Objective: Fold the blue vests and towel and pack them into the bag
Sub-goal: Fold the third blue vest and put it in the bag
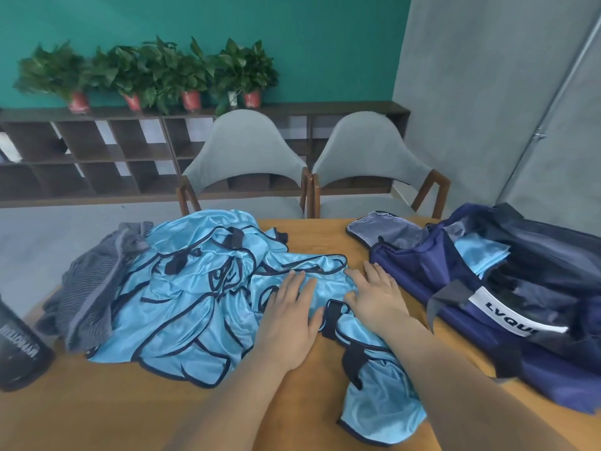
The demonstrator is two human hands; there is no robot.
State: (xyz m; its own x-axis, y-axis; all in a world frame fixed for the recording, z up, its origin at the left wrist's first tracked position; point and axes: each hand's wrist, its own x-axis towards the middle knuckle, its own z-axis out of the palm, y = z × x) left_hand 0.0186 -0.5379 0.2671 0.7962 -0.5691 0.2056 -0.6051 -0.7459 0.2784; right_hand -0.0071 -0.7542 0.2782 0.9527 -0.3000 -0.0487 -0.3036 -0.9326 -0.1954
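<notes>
A heap of shiny light-blue vests [182,297] with dark trim lies on the wooden table [97,415]. One vest [380,392] trails from the heap toward me. My left hand [292,307] lies flat on this vest, fingers straight. My right hand [377,294] presses flat beside it, near a dark strap loop. A grey striped towel [94,284] is crumpled at the heap's left edge. The navy duffel bag [527,297] stands open at the right with light-blue fabric [481,255] inside.
A black cylindrical bottle [19,349] stands at the table's left edge. Two grey chairs [247,164] sit behind the table. A dark shelf unit with potted plants [156,73] runs along the green wall.
</notes>
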